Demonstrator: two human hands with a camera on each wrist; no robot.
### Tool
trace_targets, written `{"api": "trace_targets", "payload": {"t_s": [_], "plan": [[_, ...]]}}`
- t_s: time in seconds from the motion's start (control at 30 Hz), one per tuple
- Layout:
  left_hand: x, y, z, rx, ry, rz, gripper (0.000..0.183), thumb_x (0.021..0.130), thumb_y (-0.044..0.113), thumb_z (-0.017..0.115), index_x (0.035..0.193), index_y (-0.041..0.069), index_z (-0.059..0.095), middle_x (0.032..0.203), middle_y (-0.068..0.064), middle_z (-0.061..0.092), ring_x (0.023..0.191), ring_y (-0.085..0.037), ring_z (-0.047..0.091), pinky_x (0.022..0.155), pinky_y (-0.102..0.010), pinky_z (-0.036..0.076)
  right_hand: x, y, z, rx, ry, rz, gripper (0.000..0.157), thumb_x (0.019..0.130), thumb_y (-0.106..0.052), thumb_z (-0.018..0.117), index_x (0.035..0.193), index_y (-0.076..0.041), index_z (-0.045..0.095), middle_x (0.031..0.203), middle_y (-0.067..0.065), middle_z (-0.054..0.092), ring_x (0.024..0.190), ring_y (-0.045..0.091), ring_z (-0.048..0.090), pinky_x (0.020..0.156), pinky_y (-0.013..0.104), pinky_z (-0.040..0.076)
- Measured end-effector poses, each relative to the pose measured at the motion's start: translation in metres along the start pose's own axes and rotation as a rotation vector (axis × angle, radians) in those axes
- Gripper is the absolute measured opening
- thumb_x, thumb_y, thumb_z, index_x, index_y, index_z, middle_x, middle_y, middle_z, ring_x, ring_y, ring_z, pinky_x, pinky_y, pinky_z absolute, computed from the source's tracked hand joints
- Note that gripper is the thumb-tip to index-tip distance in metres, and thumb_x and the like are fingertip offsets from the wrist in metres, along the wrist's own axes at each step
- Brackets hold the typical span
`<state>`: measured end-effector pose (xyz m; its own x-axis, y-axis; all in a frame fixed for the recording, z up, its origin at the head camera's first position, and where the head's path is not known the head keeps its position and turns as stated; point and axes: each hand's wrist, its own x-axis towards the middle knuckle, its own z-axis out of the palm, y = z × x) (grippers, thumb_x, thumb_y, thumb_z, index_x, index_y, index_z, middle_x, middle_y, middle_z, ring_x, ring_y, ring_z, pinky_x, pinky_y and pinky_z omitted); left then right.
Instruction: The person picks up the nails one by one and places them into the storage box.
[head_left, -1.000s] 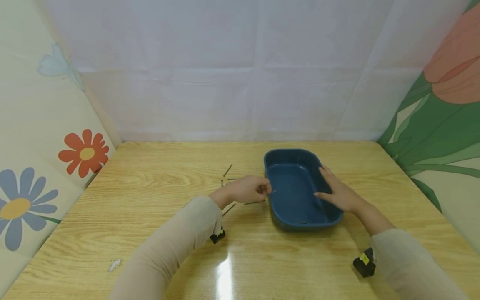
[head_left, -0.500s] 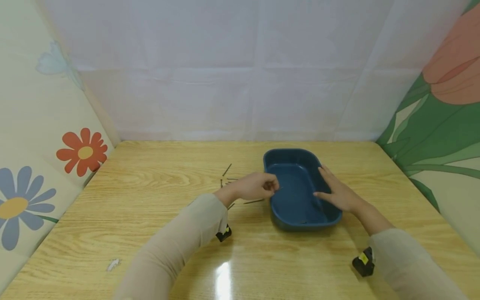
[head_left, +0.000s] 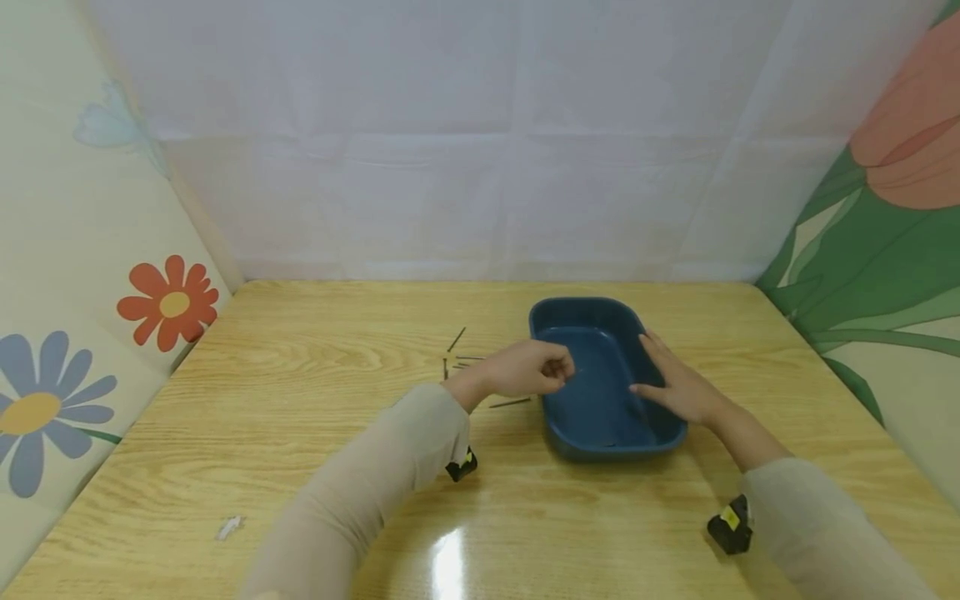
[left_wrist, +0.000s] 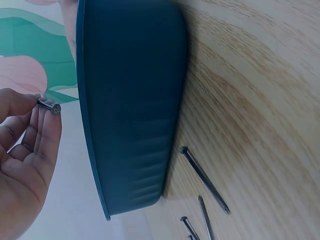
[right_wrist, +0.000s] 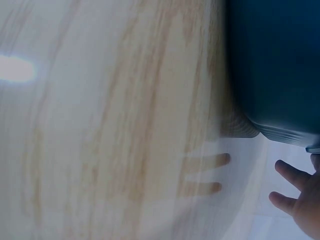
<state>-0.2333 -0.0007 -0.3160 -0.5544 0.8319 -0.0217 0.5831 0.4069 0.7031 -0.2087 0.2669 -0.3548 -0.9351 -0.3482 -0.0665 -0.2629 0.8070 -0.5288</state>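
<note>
My left hand (head_left: pixel 531 368) is over the left rim of a dark blue plastic basin (head_left: pixel 600 455). Between its thumb and fingertips it pinches a nail (left_wrist: pixel 48 105), whose head shows in the left wrist view. The right hand (head_left: pixel 684 392) rests at the basin's right rim with fingers spread, the thumb reaching over the inside. In the right wrist view, straight fingers (right_wrist: pixel 292 175) stick out beside the basin's wall. A small dark piece (head_left: pixel 609 444) lies on the basin floor near the front. Several nails (head_left: pixel 510 403) are scattered on the table left of the basin, partly hidden behind my left arm.
The wooden table (head_left: pixel 300 350) runs back to a white cloth wall. A small white scrap (head_left: pixel 229 527) lies at the front left. Black wrist cameras (head_left: pixel 729 525) hang under both sleeves, close to the tabletop.
My left hand has moved right, from the basin's left rim to over its inside, still pinching the nail. The right hand and the basin have stayed put.
</note>
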Motion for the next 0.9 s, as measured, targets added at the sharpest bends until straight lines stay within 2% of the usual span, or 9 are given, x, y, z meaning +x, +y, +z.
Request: {"api": "trace_targets", "payload": {"t_s": [0.3,0.63,0.9], "plan": [[0.009,0.005,0.003,0.025,-0.015,0.040,0.015,0.087,0.007,0.048,0.099,0.008,0.055,0.099,-0.007,0.057,0.083,-0.003,0.051,0.069,-0.014,0.042,-0.001,0.002,0.001,0.008,0.008,0.004,0.080,0.086,-0.029,0.052,0.137,0.000,-0.002,0.140,0.019,-0.011,0.124,0.043,0.000,0.092,0.060,0.009],[0.014,0.004,0.005,0.034,-0.021,0.026,0.015,0.086,0.006,0.048,0.100,0.007,0.055,0.098,-0.006,0.057,0.083,-0.003,0.051,0.069,-0.013,0.041,-0.001,0.002,0.000,0.013,0.010,0.004,0.080,0.086,-0.029,0.052,0.137,-0.001,-0.003,0.140,0.018,-0.012,0.124,0.043,0.000,0.092,0.060,0.009],[0.020,0.005,0.012,0.024,-0.036,0.028,0.016,0.086,0.005,0.049,0.101,0.003,0.056,0.097,-0.006,0.057,0.082,-0.003,0.051,0.069,-0.012,0.041,0.000,0.003,0.001,0.014,0.014,0.000,0.080,0.086,-0.029,0.052,0.137,-0.001,-0.003,0.140,0.018,-0.012,0.123,0.043,0.000,0.092,0.061,0.010]]}}
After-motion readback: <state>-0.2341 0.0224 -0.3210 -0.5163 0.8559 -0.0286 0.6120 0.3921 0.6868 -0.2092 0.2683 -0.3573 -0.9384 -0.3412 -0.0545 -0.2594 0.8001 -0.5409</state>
